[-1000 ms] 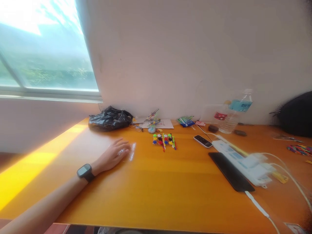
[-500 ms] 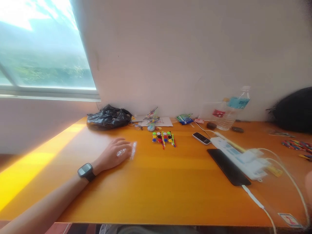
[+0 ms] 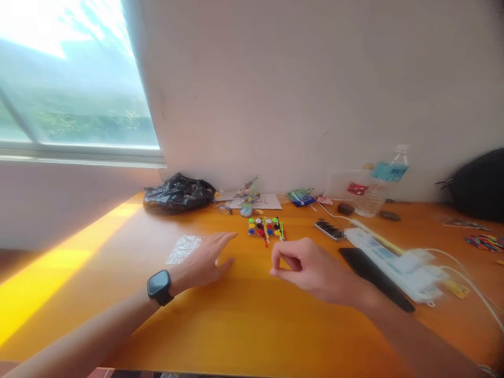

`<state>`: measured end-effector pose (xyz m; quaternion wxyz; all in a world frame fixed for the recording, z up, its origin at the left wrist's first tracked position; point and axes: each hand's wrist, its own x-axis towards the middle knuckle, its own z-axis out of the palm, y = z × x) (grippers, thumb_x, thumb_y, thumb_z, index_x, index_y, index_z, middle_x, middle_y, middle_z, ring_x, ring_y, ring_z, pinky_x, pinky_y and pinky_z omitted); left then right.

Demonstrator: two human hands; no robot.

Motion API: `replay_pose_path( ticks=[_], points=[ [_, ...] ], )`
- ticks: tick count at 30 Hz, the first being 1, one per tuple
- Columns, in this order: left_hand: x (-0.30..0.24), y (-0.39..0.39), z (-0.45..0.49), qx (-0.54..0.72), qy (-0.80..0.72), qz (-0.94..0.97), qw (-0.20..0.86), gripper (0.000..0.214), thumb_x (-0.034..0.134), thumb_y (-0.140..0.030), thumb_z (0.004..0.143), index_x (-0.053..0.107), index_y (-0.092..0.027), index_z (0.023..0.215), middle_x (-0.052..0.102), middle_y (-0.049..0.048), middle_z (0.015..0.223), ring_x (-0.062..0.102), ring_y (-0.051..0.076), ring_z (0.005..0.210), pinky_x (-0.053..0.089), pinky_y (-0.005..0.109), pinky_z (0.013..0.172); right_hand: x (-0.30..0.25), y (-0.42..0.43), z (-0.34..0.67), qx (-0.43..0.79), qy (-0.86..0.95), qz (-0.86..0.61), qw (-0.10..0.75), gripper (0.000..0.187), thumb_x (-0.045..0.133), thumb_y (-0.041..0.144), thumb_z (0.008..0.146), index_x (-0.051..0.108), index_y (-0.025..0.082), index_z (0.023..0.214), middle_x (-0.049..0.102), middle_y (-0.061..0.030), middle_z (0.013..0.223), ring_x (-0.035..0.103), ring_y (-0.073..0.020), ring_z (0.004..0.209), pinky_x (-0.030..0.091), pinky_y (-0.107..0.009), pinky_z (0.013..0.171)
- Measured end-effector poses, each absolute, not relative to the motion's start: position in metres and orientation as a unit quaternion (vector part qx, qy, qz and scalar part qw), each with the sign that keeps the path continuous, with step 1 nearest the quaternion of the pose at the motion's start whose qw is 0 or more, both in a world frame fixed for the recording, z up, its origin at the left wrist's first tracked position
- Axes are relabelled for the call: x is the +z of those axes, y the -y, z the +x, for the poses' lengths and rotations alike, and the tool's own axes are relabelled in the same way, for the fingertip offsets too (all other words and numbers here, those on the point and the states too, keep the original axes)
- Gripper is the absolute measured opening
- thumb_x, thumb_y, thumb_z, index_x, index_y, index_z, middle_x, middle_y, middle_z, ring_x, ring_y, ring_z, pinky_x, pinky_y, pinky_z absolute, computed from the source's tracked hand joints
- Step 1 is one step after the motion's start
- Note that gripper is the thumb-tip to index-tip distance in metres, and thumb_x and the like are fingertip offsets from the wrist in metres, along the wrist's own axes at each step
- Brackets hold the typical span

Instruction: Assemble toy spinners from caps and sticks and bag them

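Observation:
My left hand (image 3: 208,260), with a dark watch on the wrist, hovers low over the orange table (image 3: 244,320), fingers stretched out and empty. A clear plastic wrapper (image 3: 184,248) lies flat just left of it. My right hand (image 3: 311,270) is in mid-table with the fingers curled and thumb and forefinger pinched; I cannot make out anything between them. Beyond both hands lies a set of small coloured paint pots with coloured brushes (image 3: 265,228).
A black plastic bag (image 3: 177,193) sits by the wall at the left. Papers and small packets (image 3: 255,199) lie along the wall. A water bottle (image 3: 378,184), small phone (image 3: 329,229), black phone (image 3: 374,278), white power strip (image 3: 397,260) with cables, and dark bag (image 3: 478,184) fill the right.
My left hand has lifted off the wrapper and moved right, leaving it on the table. My right hand has come in from the right with pinched fingers.

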<state>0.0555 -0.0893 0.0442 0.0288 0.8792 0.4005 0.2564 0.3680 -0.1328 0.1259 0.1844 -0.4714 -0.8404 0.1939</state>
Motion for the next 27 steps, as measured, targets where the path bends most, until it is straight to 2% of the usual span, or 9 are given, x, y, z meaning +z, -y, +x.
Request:
replay_pose_path(
  ticks=[2,4,7,10,12,16,20,23,27],
  points=[
    [0.039,0.089,0.074,0.26,-0.4,0.878,0.05,0.066,0.054,-0.034,0.101,0.028,-0.028,0.161,0.053,0.0131,0.152,0.054,0.032,0.137,0.049,0.052,0.113,0.108,0.115,0.362,0.173,0.831,-0.493,0.188,0.015,0.066,0.037,0.095,0.072,0.023,0.099,0.055,0.0056,0.063,0.052,-0.0122,0.058,0.034,-0.027,0.056],
    [0.035,0.085,0.091,0.262,-0.396,0.877,0.069,0.072,0.053,-0.028,0.1,0.021,-0.026,0.164,0.046,0.0152,0.157,0.047,0.033,0.143,0.046,0.053,0.117,0.084,0.099,0.359,0.136,0.815,-0.525,0.203,0.016,0.062,0.031,0.096,0.07,0.023,0.107,0.059,0.0044,0.065,0.056,-0.0146,0.06,0.035,-0.028,0.06],
    [0.033,0.075,0.114,0.264,-0.397,0.876,0.078,0.081,0.055,-0.018,0.093,0.017,-0.022,0.164,0.037,0.018,0.162,0.04,0.034,0.147,0.041,0.054,0.12,0.051,0.086,0.357,0.085,0.817,-0.526,0.219,0.027,0.058,0.029,0.099,0.067,0.022,0.124,0.073,-0.004,0.094,0.067,-0.0199,0.081,0.044,-0.03,0.073],
    [0.032,0.063,0.132,0.259,-0.423,0.868,0.037,0.074,0.056,-0.017,0.09,0.029,-0.021,0.159,0.041,0.0198,0.158,0.044,0.038,0.138,0.043,0.058,0.114,0.034,0.084,0.357,0.042,0.84,-0.499,0.207,0.032,0.053,0.029,0.102,0.063,0.021,0.131,0.071,-0.0096,0.116,0.068,-0.0241,0.102,0.046,-0.033,0.086],
    [0.031,0.057,0.141,0.255,-0.439,0.862,0.004,0.067,0.056,-0.022,0.092,0.036,-0.021,0.156,0.043,0.019,0.156,0.047,0.039,0.13,0.045,0.058,0.108,0.03,0.085,0.357,0.021,0.851,-0.488,0.192,0.027,0.05,0.03,0.104,0.065,0.02,0.124,0.07,-0.0095,0.112,0.067,-0.0245,0.099,0.047,-0.033,0.086],
    [0.028,0.052,0.151,0.244,-0.448,0.86,-0.021,0.053,0.053,-0.027,0.096,0.045,-0.024,0.148,0.046,0.0147,0.151,0.051,0.034,0.117,0.046,0.053,0.102,0.028,0.089,0.358,-0.006,0.865,-0.466,0.186,0.018,0.05,0.029,0.105,0.064,0.021,0.097,0.066,-0.0058,0.093,0.063,-0.0217,0.086,0.044,-0.032,0.078],
    [0.029,0.052,0.152,0.252,-0.443,0.86,-0.025,0.036,0.053,-0.029,0.097,0.057,-0.026,0.133,0.048,0.0124,0.146,0.051,0.031,0.112,0.046,0.048,0.097,0.026,0.095,0.359,-0.005,0.885,-0.423,0.197,0.018,0.053,0.024,0.102,0.058,0.022,0.084,0.064,-0.0037,0.086,0.061,-0.0199,0.082,0.042,-0.031,0.075],
    [0.031,0.055,0.152,0.262,-0.433,0.862,-0.041,0.027,0.057,-0.027,0.095,0.062,-0.025,0.121,0.052,0.0118,0.14,0.051,0.031,0.11,0.046,0.046,0.093,0.026,0.098,0.358,0.011,0.877,-0.427,0.221,0.017,0.056,0.024,0.099,0.056,0.022,0.082,0.064,-0.0033,0.083,0.06,-0.0195,0.079,0.041,-0.032,0.072],
    [0.031,0.061,0.15,0.269,-0.418,0.866,-0.058,0.006,0.057,-0.023,0.095,0.063,-0.022,0.097,0.063,0.0113,0.119,0.053,0.029,0.103,0.045,0.044,0.087,0.024,0.097,0.358,0.044,0.849,-0.461,0.256,0.003,0.06,0.025,0.096,0.062,0.022,0.098,0.068,-0.0045,0.094,0.064,-0.0215,0.085,0.045,-0.032,0.075]
  ],
)
